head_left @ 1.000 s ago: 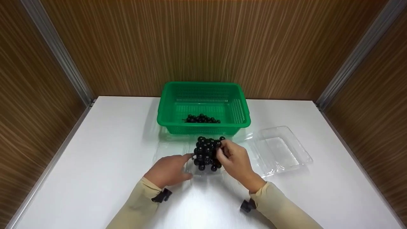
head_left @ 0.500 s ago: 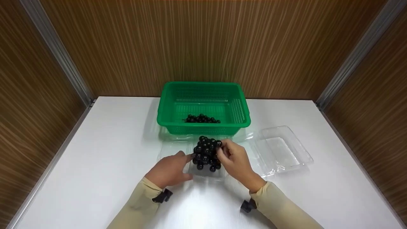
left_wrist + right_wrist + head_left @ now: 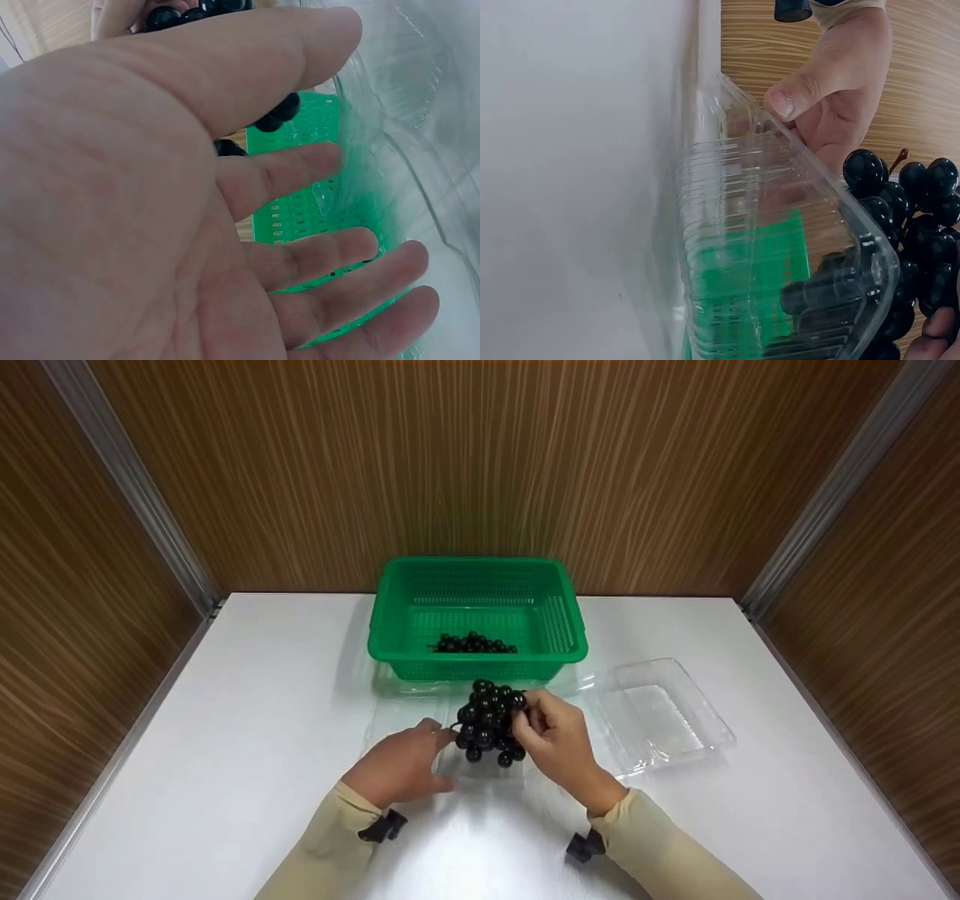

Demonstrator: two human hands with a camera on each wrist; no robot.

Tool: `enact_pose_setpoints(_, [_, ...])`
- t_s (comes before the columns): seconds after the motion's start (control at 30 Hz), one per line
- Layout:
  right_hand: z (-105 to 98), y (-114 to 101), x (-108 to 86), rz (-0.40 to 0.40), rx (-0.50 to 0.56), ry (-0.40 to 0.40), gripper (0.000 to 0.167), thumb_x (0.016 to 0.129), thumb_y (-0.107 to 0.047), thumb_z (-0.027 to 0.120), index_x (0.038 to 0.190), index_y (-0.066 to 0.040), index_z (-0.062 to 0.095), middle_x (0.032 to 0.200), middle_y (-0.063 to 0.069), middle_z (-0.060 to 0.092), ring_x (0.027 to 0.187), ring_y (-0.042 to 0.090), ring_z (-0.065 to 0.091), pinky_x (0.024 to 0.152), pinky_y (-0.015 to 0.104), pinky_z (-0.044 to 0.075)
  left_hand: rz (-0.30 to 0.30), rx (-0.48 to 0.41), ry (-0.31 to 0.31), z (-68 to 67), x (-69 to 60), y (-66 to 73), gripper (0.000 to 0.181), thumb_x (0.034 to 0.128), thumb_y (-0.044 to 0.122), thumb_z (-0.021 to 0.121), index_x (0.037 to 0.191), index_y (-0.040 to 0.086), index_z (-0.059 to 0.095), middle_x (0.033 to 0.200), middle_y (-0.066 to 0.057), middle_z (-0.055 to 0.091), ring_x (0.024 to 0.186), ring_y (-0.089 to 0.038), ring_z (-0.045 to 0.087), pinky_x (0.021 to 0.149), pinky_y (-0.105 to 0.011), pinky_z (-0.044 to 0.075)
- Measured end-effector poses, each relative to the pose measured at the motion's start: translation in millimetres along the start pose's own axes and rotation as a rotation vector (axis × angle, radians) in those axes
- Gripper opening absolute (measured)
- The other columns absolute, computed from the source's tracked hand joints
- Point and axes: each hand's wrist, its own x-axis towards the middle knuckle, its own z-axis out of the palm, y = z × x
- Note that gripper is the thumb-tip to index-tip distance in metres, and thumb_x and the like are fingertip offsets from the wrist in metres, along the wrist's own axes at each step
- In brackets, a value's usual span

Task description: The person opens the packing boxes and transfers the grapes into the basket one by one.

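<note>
A bunch of dark, glossy grapes (image 3: 486,720) hangs over a clear plastic box (image 3: 480,774) in front of the basket. My right hand (image 3: 556,735) pinches the bunch at its right side, with fingers curled and thumb against the grapes. To the left, my left hand (image 3: 401,765) is beside the box, its fingers extended and nothing gripped. A curved stem shows near its fingertips. In the left wrist view the palm and spread fingers (image 3: 300,259) face the clear plastic; whether they touch it I cannot tell. The right wrist view shows the stem (image 3: 900,159) above the box rim.
A green perforated basket (image 3: 480,657) stands at the back of the white table (image 3: 247,720), with more dark grapes (image 3: 474,643) inside. Another clear plastic tray section (image 3: 667,712) lies to the right. Wood-grain walls (image 3: 480,457) enclose the back and sides.
The bunch has shifted and turned slightly in my right hand, and its stem now shows near my left fingertips. My left hand has barely moved. The head view has tilted slightly.
</note>
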Motion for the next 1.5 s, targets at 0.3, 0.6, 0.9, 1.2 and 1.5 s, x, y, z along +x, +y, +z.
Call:
enact_pose_setpoints(0.3, [-2.0, 0.4, 0.9, -0.031, 0.008, 0.013, 0.025, 0.084, 0.016, 0.064, 0.087, -0.009, 0.067, 0.057, -0.001, 0.041, 0.053, 0.005, 0.037, 0.047, 0.022, 0.031, 0.029, 0.01, 0.026, 0.7, 0.0, 0.3, 0.054, 0.0855, 0.032, 0.084, 0.126, 0.0, 0.067, 0.117, -0.014, 0.067, 0.096, -0.031, 0.069, 0.085, -0.045, 0.058])
enact_pose_setpoints(0.6, [-2.3, 1.5, 0.9, -0.058, -0.049, 0.011, 0.024, 0.082, 0.014, 0.066, 0.087, -0.01, 0.065, 0.058, -0.005, 0.04, 0.052, 0.003, 0.036, 0.047, 0.021, 0.031, 0.014, -0.015, 0.047, 1.1, 1.5, -1.6, 0.043, 0.0835, 0.029, 0.083, 0.116, 0.005, 0.07, 0.094, -0.008, 0.072, 0.082, -0.023, 0.067, 0.073, -0.041, 0.056])
enact_pose_setpoints(0.9, [-2.5, 1.6, 0.7, -0.048, -0.047, 0.015, 0.027, 0.081, 0.015, 0.066, 0.087, -0.011, 0.066, 0.057, -0.005, 0.04, 0.052, 0.004, 0.036, 0.047, 0.021, 0.031, 0.006, -0.025, 0.052, 1.1, 1.1, -2.2, 0.038, 0.0833, 0.029, 0.083, 0.113, 0.008, 0.07, 0.092, -0.007, 0.073, 0.081, -0.023, 0.068, 0.069, -0.04, 0.055])
enact_pose_setpoints(1.2, [-4.5, -1.3, 2.0, -0.039, -0.053, 0.022, 0.025, 0.082, 0.013, 0.066, 0.087, -0.01, 0.067, 0.058, -0.005, 0.042, 0.053, 0.003, 0.037, 0.048, 0.021, 0.032, -0.032, -0.041, 0.027, -1.8, 0.9, -1.7, 0.043, 0.0864, 0.029, 0.08, 0.125, 0.011, 0.07, 0.102, -0.01, 0.075, 0.092, -0.026, 0.071, 0.078, -0.045, 0.057])
enact_pose_setpoints(1.5, [-6.0, -5.7, 4.0, -0.045, -0.03, 0.024, 0.02, 0.084, 0.012, 0.064, 0.086, -0.008, 0.066, 0.057, -0.002, 0.041, 0.053, 0.004, 0.036, 0.047, 0.021, 0.03, -0.042, -0.066, 0.034, -1.2, 2.2, -3.4, 0.042, 0.0866, 0.029, 0.079, 0.122, 0.009, 0.071, 0.098, -0.009, 0.076, 0.089, -0.024, 0.071, 0.075, -0.044, 0.056])
